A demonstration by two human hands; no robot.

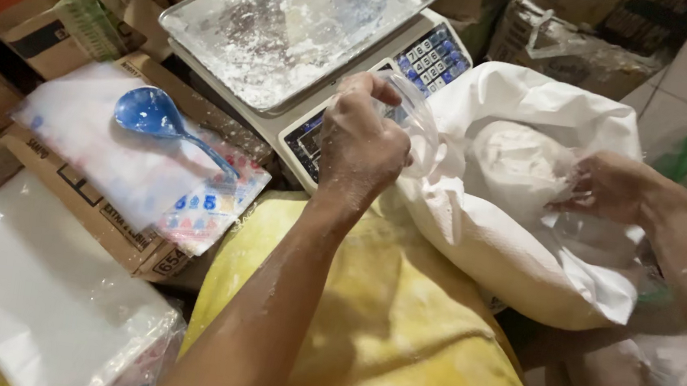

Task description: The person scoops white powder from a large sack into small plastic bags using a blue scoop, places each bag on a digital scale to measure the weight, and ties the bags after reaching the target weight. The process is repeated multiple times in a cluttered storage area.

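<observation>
At frame centre the left hand [360, 144] pinches a thin clear bag [416, 123], its grip closed on the rim. The bag is light, limp and slippery; the rim is the sound place to hold. Right of it, the right hand [608, 187] rests on the open white sack [524, 215] of powder [515, 157], fingers seemingly curled on its liner, though that is unclear.

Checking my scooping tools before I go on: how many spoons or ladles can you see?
1: a blue ladle lies on the stack of plastic bags left of the scale. Others may be hidden among the boxes and bags.
</observation>
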